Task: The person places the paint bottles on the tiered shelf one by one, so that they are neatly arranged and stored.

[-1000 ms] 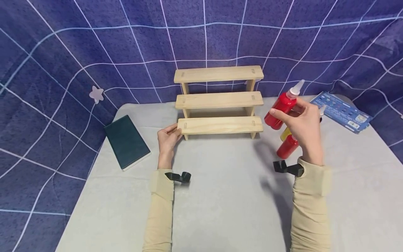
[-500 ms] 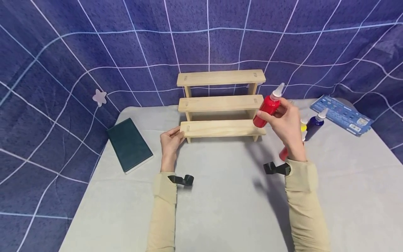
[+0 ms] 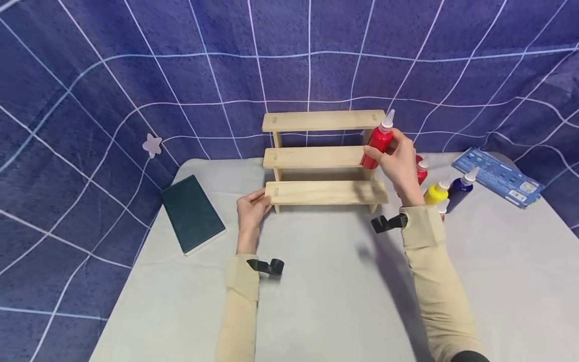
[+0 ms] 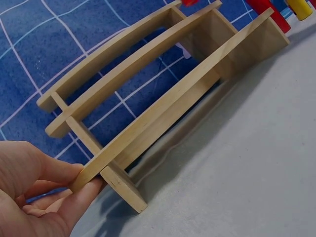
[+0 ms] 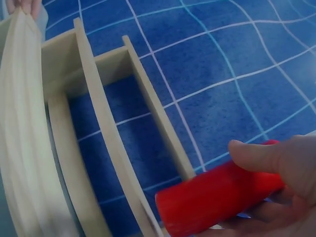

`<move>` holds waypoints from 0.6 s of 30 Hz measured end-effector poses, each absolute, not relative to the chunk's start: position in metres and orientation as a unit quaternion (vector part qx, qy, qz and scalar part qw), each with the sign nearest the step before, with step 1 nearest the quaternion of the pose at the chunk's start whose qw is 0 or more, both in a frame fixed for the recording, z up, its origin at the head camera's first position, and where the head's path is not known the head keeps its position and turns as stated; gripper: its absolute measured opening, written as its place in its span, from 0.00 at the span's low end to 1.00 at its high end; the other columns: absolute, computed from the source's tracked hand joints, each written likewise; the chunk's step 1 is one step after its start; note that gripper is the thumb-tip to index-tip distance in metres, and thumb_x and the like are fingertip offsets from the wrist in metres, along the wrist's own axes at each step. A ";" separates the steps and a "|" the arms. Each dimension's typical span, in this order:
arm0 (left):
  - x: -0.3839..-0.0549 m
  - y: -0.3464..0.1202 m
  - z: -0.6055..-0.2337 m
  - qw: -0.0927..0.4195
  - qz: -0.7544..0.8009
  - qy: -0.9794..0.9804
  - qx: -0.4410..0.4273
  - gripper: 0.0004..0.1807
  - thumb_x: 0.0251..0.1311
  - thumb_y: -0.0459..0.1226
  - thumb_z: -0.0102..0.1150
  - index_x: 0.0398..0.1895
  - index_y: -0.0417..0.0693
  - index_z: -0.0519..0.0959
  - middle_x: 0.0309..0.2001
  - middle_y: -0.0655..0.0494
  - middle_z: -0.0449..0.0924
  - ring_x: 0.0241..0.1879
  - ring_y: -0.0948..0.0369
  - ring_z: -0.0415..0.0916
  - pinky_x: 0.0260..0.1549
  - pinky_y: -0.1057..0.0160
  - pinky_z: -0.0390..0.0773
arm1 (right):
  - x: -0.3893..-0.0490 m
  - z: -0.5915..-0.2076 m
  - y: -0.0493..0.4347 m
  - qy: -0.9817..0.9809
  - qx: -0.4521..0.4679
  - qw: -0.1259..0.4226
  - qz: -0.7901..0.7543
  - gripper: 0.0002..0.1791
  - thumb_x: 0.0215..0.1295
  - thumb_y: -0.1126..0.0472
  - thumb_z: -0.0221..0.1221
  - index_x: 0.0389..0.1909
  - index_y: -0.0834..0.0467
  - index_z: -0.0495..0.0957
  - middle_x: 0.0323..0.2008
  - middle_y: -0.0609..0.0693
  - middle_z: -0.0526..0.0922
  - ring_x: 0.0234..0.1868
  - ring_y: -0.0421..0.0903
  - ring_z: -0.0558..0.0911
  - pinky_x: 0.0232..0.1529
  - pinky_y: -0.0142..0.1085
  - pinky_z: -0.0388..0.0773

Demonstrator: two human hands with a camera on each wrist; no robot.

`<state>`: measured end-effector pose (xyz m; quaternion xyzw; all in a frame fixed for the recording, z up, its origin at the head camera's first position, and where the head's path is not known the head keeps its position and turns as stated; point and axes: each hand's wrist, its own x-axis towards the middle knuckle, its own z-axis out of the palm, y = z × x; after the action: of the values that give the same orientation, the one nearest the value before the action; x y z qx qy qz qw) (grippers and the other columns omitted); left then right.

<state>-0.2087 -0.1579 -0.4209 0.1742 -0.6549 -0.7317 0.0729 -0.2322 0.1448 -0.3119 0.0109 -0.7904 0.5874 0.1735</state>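
A three-tier wooden shelf (image 3: 325,193) stands on the table against the back cloth. My left hand (image 3: 253,211) pinches the left end of its lowest board, thumb and fingers on either face in the left wrist view. My right hand (image 3: 400,163) grips a red paint bottle (image 3: 378,143) with a white pointed cap, tilted slightly. In the head view the bottle overlaps the right ends of the upper and middle boards. The right wrist view shows the red bottle (image 5: 212,200) with its base toward the boards, thumb on one side and fingers on the other.
Right of the shelf stand more paint bottles: a yellow one (image 3: 436,194), a dark blue one (image 3: 460,189) and a red one (image 3: 421,173). Behind them lies a blue printed card (image 3: 499,176). A dark green book (image 3: 193,213) lies on the left.
My right hand has carried the red bottle leftward and back, from beside the shelf to its right end. The left hand keeps its pinch on the lowest board. The head view has shifted slightly.
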 end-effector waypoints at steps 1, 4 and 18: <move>-0.209 -0.158 -0.421 0.074 -0.731 -0.655 0.175 0.20 0.59 0.21 0.58 0.56 0.29 0.76 0.51 0.32 0.79 0.44 0.56 0.81 0.42 0.69 0.84 | -0.236 -0.312 0.143 -0.791 0.008 0.173 0.586 0.22 0.58 0.67 0.66 0.54 0.63 0.75 0.36 0.48 0.83 0.33 0.36 0.77 0.35 0.24 0.76; -0.209 -0.158 -0.423 0.078 -0.732 -0.654 0.173 0.19 0.59 0.21 0.58 0.55 0.29 0.77 0.51 0.31 0.79 0.43 0.57 0.82 0.42 0.68 0.85 | -0.244 -0.313 0.140 -0.793 -0.003 0.173 0.584 0.22 0.59 0.66 0.66 0.55 0.63 0.75 0.37 0.50 0.82 0.34 0.35 0.76 0.35 0.25 0.74; -0.209 -0.159 -0.424 0.086 -0.737 -0.647 0.173 0.19 0.58 0.21 0.58 0.54 0.28 0.77 0.50 0.30 0.79 0.39 0.59 0.82 0.39 0.69 0.85 | -0.265 -0.316 0.134 -0.797 -0.017 0.146 0.586 0.23 0.60 0.67 0.64 0.56 0.64 0.73 0.40 0.50 0.80 0.37 0.36 0.75 0.41 0.28 0.73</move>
<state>-0.2089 -0.1595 -0.4238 0.1734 -0.6471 -0.7374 0.0865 -0.2652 0.1341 -0.3157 -0.0171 -0.7967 0.5862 0.1463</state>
